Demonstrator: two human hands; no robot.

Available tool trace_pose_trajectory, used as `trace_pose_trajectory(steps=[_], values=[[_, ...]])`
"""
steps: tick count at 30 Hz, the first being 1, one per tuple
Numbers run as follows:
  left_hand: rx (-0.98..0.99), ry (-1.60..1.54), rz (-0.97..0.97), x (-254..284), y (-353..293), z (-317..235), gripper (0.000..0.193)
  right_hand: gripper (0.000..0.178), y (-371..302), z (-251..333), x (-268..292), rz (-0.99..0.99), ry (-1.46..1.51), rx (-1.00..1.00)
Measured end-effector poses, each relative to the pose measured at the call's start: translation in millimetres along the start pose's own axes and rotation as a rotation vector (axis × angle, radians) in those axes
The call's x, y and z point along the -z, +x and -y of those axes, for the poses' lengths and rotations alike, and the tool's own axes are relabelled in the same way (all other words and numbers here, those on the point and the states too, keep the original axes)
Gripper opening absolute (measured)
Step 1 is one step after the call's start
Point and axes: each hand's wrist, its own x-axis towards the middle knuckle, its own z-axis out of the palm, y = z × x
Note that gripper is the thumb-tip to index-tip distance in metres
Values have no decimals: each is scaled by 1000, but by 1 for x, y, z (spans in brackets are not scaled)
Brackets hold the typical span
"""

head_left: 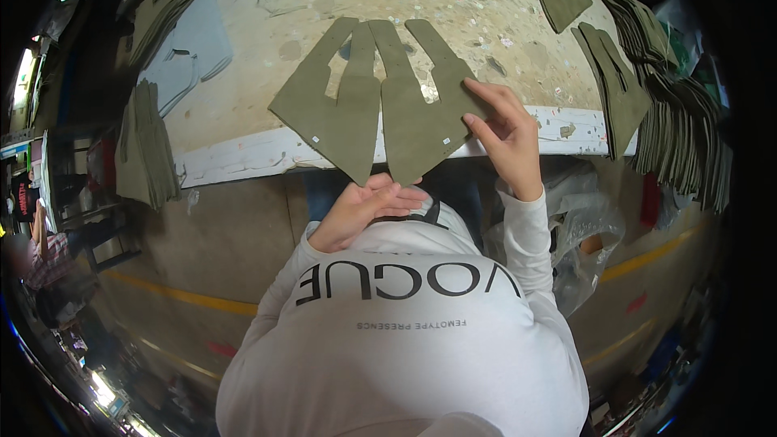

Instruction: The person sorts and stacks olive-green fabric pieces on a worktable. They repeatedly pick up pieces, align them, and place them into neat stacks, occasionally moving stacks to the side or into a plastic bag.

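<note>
Two olive-green flat cut pieces, like fabric or leather panels, lie side by side at the table's near edge. The left panel (324, 117) and the right panel (414, 125) each have slotted upper strips, a pointed lower end and a small white sticker. Their points overhang the edge. My right hand (510, 129) rests on the right panel's outer edge, thumb and fingertips apart. Below the two points is my left hand (364, 212), fingers stretched out and the thumb across them, touching or very near the tips. Some of its fingertips are hidden behind the panels.
Stacks of similar green pieces hang over the table (243, 113) at right (680, 129) and left (146, 150). Grey-blue sheets (194, 48) lie at the left. Clear plastic (583, 235) hangs below the right edge. Green strips lie at the far side.
</note>
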Motion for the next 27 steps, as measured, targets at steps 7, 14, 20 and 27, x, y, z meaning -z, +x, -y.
trace_pose_trajectory(steps=[7,14,20,27], values=[[42,10,-45,2,2,5,37,46,-4,5,-1,-15,-48,1],[-189,130,-353,16,-33,-8,31,44,-3,15,7,-162,-548,-31],[-624,120,-660,20,-24,-31,55,58,-9,29,-10,-145,-207,-184],[-762,310,-721,57,-29,-42,49,70,-9,-3,12,-365,-32,-92]])
